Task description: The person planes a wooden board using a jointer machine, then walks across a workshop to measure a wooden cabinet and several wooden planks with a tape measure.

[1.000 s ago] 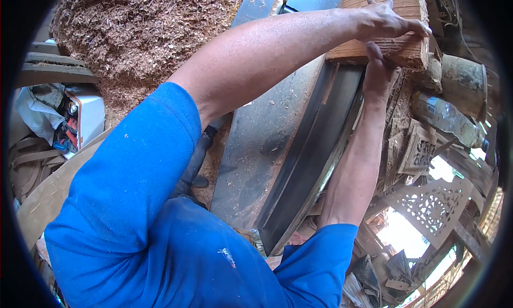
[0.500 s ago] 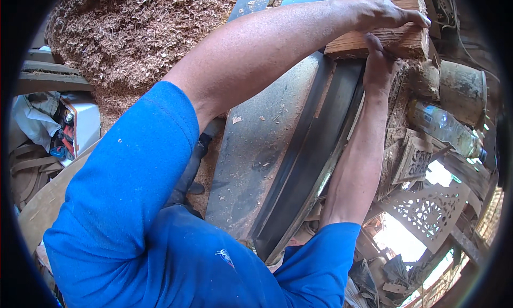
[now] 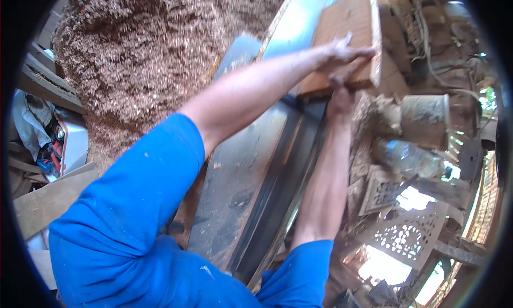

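A thick reddish-brown wooden board (image 3: 342, 19) lies along the far part of a long metal machine bed (image 3: 235, 169), which looks like a planer's. My left hand (image 3: 344, 52) is spread over the top of the board near its close end, thumb and fingers apart. Just below it, my right hand (image 3: 341, 97) is at the close end face, its thumb up against the wood. The other fingers of that hand are mostly hidden, but they seem to grip the lower edge. Both forearms reach forward from blue sleeves.
A big heap of wood shavings (image 3: 144, 67) rises left of the bed. To the right are a dirty bucket (image 3: 426, 120), a clear plastic bottle (image 3: 409, 157) and carved fretwork panels (image 3: 409, 236). A white box (image 3: 74, 147) with tools stands far left.
The view has shifted, so more of the board and the bed's far end show. Both hands stay on the board's close end. Whether the board slid along the bed is unclear.
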The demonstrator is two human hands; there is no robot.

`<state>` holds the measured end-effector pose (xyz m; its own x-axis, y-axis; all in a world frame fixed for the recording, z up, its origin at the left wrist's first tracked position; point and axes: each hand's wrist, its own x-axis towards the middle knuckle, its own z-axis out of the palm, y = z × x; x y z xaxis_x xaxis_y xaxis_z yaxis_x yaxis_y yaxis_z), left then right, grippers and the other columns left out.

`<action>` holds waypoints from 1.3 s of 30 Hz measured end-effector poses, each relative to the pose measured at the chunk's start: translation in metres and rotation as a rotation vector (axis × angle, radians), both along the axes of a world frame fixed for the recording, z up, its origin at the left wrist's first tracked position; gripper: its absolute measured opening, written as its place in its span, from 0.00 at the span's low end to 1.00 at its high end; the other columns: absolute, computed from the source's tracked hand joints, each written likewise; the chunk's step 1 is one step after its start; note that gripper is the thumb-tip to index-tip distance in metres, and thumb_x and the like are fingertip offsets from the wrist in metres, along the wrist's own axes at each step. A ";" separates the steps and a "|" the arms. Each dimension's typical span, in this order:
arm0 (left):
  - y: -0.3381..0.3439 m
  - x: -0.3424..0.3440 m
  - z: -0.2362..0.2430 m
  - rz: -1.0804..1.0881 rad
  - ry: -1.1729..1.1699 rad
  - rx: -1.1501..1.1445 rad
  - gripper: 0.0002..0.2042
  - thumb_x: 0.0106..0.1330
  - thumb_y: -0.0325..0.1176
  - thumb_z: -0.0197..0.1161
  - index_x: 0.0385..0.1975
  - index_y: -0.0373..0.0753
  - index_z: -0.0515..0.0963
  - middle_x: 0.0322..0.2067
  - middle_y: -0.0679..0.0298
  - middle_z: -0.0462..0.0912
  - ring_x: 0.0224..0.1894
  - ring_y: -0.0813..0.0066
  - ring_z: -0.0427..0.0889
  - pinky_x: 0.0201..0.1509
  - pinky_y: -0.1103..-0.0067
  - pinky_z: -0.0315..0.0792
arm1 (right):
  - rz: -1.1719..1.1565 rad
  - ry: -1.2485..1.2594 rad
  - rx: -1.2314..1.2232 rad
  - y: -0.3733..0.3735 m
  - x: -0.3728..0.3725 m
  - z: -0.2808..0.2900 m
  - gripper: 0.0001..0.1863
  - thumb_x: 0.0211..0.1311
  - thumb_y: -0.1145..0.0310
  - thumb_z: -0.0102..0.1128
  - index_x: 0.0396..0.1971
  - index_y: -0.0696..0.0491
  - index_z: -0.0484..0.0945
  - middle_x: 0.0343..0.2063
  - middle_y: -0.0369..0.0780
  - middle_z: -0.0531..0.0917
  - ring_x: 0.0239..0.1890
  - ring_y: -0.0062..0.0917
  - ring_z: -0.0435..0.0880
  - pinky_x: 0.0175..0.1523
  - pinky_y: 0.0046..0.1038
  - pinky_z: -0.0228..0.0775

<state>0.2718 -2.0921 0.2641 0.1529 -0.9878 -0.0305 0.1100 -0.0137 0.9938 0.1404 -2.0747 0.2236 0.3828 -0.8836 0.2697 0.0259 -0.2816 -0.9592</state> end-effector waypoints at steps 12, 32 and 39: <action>0.297 -0.127 0.029 -0.131 -0.227 -0.090 0.61 0.46 0.70 0.65 0.73 0.45 0.39 0.70 0.35 0.33 0.72 0.33 0.29 0.72 0.49 0.41 | -0.255 0.237 0.002 0.314 -0.166 0.021 0.50 0.61 0.63 0.66 0.71 0.54 0.39 0.71 0.42 0.48 0.71 0.34 0.53 0.72 0.42 0.48; 0.508 -0.243 0.021 -0.190 -0.153 0.201 0.67 0.44 0.71 0.66 0.72 0.45 0.25 0.70 0.37 0.24 0.71 0.34 0.23 0.73 0.51 0.35 | -0.291 0.431 -0.082 0.529 -0.266 -0.020 0.50 0.52 0.62 0.72 0.69 0.56 0.48 0.63 0.47 0.63 0.63 0.32 0.66 0.65 0.35 0.60; 0.448 -0.219 0.013 -0.123 -0.120 0.215 0.68 0.43 0.69 0.68 0.72 0.42 0.26 0.70 0.37 0.26 0.72 0.38 0.23 0.74 0.53 0.32 | -0.209 0.286 -0.009 0.468 -0.224 -0.016 0.51 0.58 0.74 0.65 0.72 0.53 0.37 0.68 0.42 0.54 0.68 0.28 0.58 0.68 0.32 0.58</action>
